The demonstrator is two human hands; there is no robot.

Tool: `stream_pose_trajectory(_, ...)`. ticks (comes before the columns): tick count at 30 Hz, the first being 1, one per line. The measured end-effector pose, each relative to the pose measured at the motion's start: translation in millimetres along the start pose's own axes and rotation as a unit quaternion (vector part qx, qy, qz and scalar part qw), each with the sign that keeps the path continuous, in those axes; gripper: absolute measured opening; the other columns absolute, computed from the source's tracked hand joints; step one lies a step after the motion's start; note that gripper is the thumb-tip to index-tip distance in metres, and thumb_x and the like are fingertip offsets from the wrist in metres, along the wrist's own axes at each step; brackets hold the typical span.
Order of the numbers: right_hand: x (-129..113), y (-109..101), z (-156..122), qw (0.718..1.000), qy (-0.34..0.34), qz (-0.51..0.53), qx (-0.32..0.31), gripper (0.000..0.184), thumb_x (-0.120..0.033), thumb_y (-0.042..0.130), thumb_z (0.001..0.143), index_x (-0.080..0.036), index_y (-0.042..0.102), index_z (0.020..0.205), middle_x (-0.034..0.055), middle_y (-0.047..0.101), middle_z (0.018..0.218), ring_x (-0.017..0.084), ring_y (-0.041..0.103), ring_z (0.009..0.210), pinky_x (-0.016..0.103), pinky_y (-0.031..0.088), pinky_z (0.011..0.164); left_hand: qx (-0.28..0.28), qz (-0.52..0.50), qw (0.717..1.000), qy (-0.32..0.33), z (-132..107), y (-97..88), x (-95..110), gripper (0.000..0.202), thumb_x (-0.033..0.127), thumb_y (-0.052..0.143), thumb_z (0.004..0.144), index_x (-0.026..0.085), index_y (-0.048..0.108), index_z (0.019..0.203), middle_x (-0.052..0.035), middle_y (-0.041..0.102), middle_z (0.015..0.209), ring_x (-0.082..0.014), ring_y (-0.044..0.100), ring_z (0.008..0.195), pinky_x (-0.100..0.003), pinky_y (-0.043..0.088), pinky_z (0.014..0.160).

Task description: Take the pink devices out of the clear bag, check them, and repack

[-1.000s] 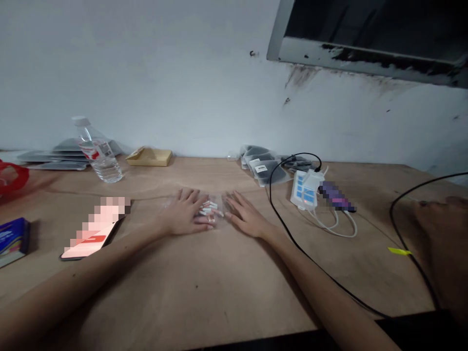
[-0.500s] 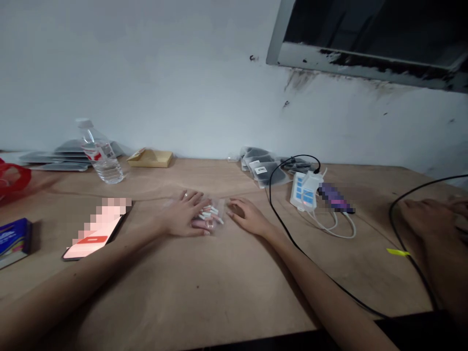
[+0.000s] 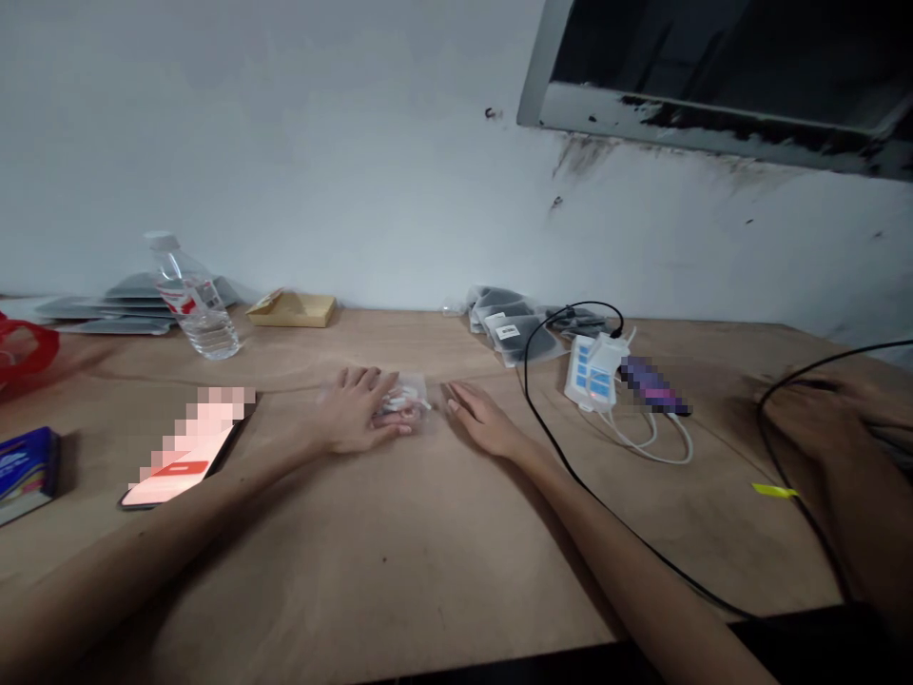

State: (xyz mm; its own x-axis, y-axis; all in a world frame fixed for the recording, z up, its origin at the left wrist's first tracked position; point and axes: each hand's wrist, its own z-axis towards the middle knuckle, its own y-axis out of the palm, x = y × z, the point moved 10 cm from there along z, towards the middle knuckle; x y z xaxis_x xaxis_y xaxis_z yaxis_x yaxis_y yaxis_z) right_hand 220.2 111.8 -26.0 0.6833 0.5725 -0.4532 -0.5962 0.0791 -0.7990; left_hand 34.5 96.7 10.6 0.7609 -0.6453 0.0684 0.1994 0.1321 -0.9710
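Observation:
A clear plastic bag (image 3: pixel 414 395) with small white and pinkish pieces inside lies flat on the wooden table; the pieces are too blurred to name. My left hand (image 3: pixel 357 409) rests palm down over the bag's left part, fingers spread, hiding some of it. Just right of the bag, my right hand (image 3: pixel 481 419) lies on its edge on the table, its fingers stretched out towards the bag. Nothing shows in its grasp.
Left stand a phone (image 3: pixel 189 452), a tissue pack (image 3: pixel 29 466), a water bottle (image 3: pixel 200 309) and a cardboard tray (image 3: pixel 300 309). Right are grey packets (image 3: pixel 524 333), a power strip (image 3: pixel 591 371), a second phone (image 3: pixel 652 385), cables and another person's hand (image 3: pixel 806 414).
The bag and its pieces have shifted slightly up and left with my left hand. My right hand's fingers have straightened. The other person's hand has moved a little left.

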Motion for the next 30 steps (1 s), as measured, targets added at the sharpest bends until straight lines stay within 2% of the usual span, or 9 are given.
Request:
stream_pose_trajectory(4,-7,5,-1,0.999,-0.022,0.020,-0.017,0.060,-0.060,0.034,0.103,-0.020,0.062,0.138,0.0169,0.057,0.146,0.032,0.048,0.140,0.059,0.035,0.116,0.013,-0.020,1.000,-0.002,1,-5.2,-5,0.079,0.072,0.046,0.090,0.017,0.041,0.148,-0.0173,0.054,0.137,-0.0374,0.048,0.126,-0.054,0.034,0.106)
stream_pose_trajectory(6,-13,5,-2,0.999,-0.021,0.037,-0.023,0.064,-0.064,0.035,0.102,-0.018,0.060,0.140,0.0179,0.055,0.148,0.032,0.047,0.141,0.058,0.036,0.116,0.010,-0.022,1.000,-0.001,1,-3.9,-4,0.079,0.073,0.046,0.090,0.018,0.042,0.147,-0.0171,0.053,0.137,-0.0374,0.048,0.126,-0.054,0.034,0.107)
stream_pose_trajectory(9,-27,6,-5,0.997,-0.030,0.068,-0.037,0.068,-0.064,0.035,0.102,-0.019,0.046,0.151,0.0165,0.048,0.154,0.030,0.045,0.142,0.056,0.036,0.117,0.000,-0.011,1.000,0.007,2,1.3,0,0.080,0.076,0.047,0.088,0.021,0.044,0.145,-0.0174,0.053,0.139,-0.0381,0.046,0.128,-0.056,0.032,0.108)
stream_pose_trajectory(12,-44,13,-9,0.993,-0.060,0.059,-0.079,0.073,-0.064,0.039,0.101,-0.020,0.031,0.159,0.0161,0.039,0.160,0.031,0.039,0.147,0.056,0.033,0.119,-0.011,0.013,1.000,0.017,2,7.3,3,0.080,0.078,0.049,0.086,0.021,0.047,0.143,-0.0185,0.051,0.141,-0.0390,0.045,0.131,-0.057,0.030,0.110)
stream_pose_trajectory(17,-48,24,-12,0.991,-0.056,-0.005,-0.118,0.096,-0.069,0.055,0.091,-0.017,0.016,0.163,0.0211,0.031,0.163,0.040,0.033,0.149,0.062,0.033,0.117,-0.015,0.022,1.000,0.004,1,10.4,2,0.083,0.081,0.045,0.086,0.022,0.046,0.144,-0.0189,0.047,0.147,-0.0401,0.041,0.136,-0.060,0.026,0.113)
stream_pose_trajectory(23,-56,28,-12,0.990,-0.033,-0.039,-0.130,0.087,-0.069,0.045,0.096,-0.013,0.024,0.159,0.0221,0.034,0.161,0.040,0.031,0.149,0.060,0.030,0.119,-0.016,0.036,0.999,-0.003,0,10.6,3,0.084,0.082,0.043,0.086,0.021,0.046,0.144,-0.0191,0.047,0.149,-0.0407,0.041,0.138,-0.061,0.025,0.113)
stream_pose_trajectory(30,-64,30,-11,0.992,-0.036,-0.059,-0.110,0.075,-0.065,0.037,0.101,-0.016,0.028,0.158,0.0181,0.039,0.160,0.036,0.033,0.148,0.056,0.029,0.120,-0.020,0.036,0.999,-0.031,-2,10.6,9,0.086,0.079,0.045,0.087,0.018,0.042,0.147,-0.0222,0.044,0.151,-0.0433,0.037,0.141,-0.064,0.024,0.113)
